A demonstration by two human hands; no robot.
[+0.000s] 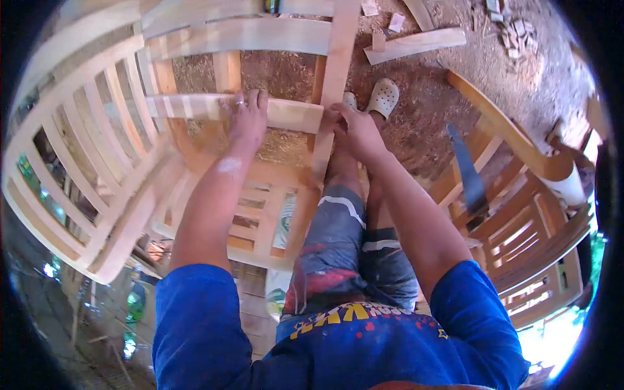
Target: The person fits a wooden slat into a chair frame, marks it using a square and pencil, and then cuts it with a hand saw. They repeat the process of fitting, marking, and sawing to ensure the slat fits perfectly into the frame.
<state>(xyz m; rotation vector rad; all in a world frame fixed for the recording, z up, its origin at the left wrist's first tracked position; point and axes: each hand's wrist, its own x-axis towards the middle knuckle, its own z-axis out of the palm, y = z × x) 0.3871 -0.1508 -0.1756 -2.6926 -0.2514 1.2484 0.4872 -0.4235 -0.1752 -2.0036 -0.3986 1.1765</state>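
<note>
My left hand (pixel 247 120) lies over a pale wooden slat (pixel 292 116), its fingers curled across the top edge. The slat's right end meets a long wooden rail (pixel 337 62) that runs up the view. At that joint is my right hand (pixel 361 133), closed, with thumb and fingers pressed together against the rail's edge. Whatever is between those fingertips is hidden. Both pieces belong to a slatted wooden frame, with a slatted side panel (pixel 84 140) on the left and a lower slatted part (pixel 260 208) beneath my left forearm.
A handsaw (pixel 467 170) leans at the right by another slatted wooden piece (pixel 520 227) and a curved wooden part (pixel 497 110). Offcut boards (pixel 416 45) and small wood blocks (pixel 520 38) lie on the shavings-covered floor. My clog-shod foot (pixel 383 97) stands near the rail.
</note>
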